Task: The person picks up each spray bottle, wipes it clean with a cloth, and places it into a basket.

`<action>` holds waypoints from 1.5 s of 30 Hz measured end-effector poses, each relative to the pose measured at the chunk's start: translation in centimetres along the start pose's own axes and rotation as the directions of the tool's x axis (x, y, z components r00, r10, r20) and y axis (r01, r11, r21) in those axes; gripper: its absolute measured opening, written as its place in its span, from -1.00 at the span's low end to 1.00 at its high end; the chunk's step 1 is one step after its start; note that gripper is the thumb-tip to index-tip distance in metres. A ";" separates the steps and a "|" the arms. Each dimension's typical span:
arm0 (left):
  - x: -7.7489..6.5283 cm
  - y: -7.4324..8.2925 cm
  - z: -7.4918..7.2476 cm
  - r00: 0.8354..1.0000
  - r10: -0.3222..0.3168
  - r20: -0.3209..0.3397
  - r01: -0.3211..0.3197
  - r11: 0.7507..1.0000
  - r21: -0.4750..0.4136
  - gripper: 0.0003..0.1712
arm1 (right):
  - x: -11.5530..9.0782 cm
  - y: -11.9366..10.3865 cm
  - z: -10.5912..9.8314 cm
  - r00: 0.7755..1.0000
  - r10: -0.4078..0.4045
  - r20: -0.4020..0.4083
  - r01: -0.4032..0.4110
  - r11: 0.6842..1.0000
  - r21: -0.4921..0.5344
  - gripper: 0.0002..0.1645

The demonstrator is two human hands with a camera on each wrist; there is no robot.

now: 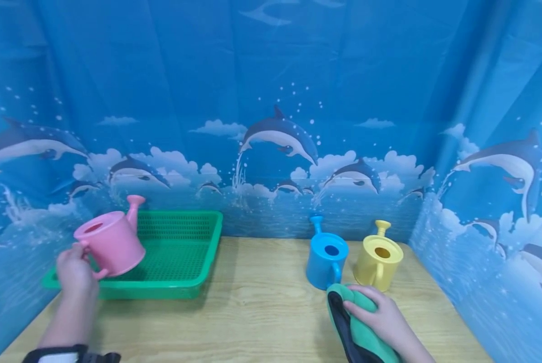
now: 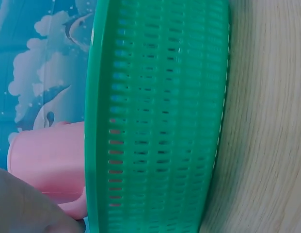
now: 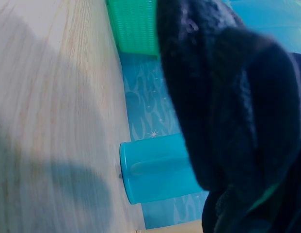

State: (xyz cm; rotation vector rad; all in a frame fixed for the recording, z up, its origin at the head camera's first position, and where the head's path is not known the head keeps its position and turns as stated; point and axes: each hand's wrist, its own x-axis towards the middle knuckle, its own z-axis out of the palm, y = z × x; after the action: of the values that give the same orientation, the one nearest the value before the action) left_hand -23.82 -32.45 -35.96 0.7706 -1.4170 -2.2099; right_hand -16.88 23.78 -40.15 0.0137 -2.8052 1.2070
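My left hand (image 1: 74, 269) grips the handle of a pink watering can (image 1: 115, 247), its spout pointing up and to the right. The can is tilted and overlaps the left part of a green plastic basket (image 1: 180, 288) in the head view. In the left wrist view, the basket's slotted side (image 2: 160, 107) hides part of the pink can (image 2: 48, 155). On the right, my right hand (image 1: 379, 312) holds a folded green cloth with a black side (image 1: 361, 327). The cloth's top lies just in front of a blue watering can (image 1: 320, 264), and dark cloth (image 3: 228, 107) fills much of the right wrist view.
A yellow watering can (image 1: 366, 262) stands upright right of the blue one, spouts of both facing the back. Beneath everything is a wood-grain table (image 1: 252, 312). A blue dolphin-print curtain (image 1: 198, 75) encloses the back and both sides.
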 end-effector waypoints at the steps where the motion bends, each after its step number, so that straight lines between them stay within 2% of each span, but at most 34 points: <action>1: 0.2 0.0 -0.1 1.000 -0.008 0.002 0.008 1.000 0.027 -0.86 | 0.0 0.0 0.0 1.000 -0.001 0.000 0.001 1.000 0.001 -0.51; 4: 0.8 0.1 -0.3 0.999 -0.042 -0.001 0.041 0.993 0.110 -0.88 | -0.1 0.0 0.1 1.000 0.000 0.000 0.000 1.000 0.003 -0.52; 5: 1.1 0.2 -0.4 0.999 -0.046 -0.003 0.046 0.989 0.138 -0.83 | -0.1 0.0 0.2 1.000 -0.001 -0.001 0.001 1.000 0.005 -0.53; 11: 2.5 0.5 -0.6 0.998 -0.054 -0.042 0.064 0.961 0.268 -0.33 | -0.1 0.0 0.3 1.000 -0.013 0.001 0.013 1.000 0.022 -0.55; 22: 4.4 0.3 -1.2 0.989 -0.012 -0.148 0.065 0.929 0.364 -0.34 | 0.0 -0.1 0.0 1.000 0.001 0.015 -0.001 1.000 0.008 -0.53; 28: 5.5 0.0 -1.9 0.986 -0.024 -0.167 0.091 0.907 0.412 -0.38 | 0.0 0.0 -0.1 1.000 0.003 0.021 -0.003 1.000 -0.006 -0.52; 33: 5.6 0.1 -1.9 0.984 -0.012 -0.177 0.093 0.884 0.458 -0.37 | 0.0 0.0 0.0 1.000 0.006 0.018 -0.006 1.000 -0.009 -0.52; 36: 5.3 0.2 -1.7 0.984 0.032 -0.174 0.063 0.854 0.516 -0.36 | 0.0 0.1 0.0 1.000 0.009 0.020 -0.008 1.000 -0.005 -0.51; 38: 5.1 0.1 -1.7 0.984 0.081 -0.161 0.025 0.824 0.567 -0.35 | 0.1 0.1 0.1 1.000 0.006 0.023 -0.006 1.000 -0.008 -0.50; 41: 4.9 0.1 -1.5 0.983 0.121 -0.136 -0.009 0.778 0.628 -0.34 | 0.0 0.1 0.1 1.000 0.011 0.022 -0.011 1.000 -0.006 -0.50; 43: 4.9 0.1 -1.4 0.984 0.123 -0.132 -0.009 0.764 0.645 -0.35 | 0.0 0.2 0.1 1.000 0.012 0.020 -0.012 1.000 -0.007 -0.50; 45: 5.0 0.1 -1.4 0.985 0.112 -0.134 0.002 0.761 0.648 -0.35 | 0.0 0.2 0.1 1.000 0.018 0.019 -0.018 1.000 -0.002 -0.50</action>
State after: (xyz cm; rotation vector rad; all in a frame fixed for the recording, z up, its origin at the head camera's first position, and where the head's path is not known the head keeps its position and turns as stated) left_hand -26.72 -36.46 -37.48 1.0797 -2.1099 -1.5332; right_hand -16.86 23.86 -40.31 -0.0005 -2.8284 1.2143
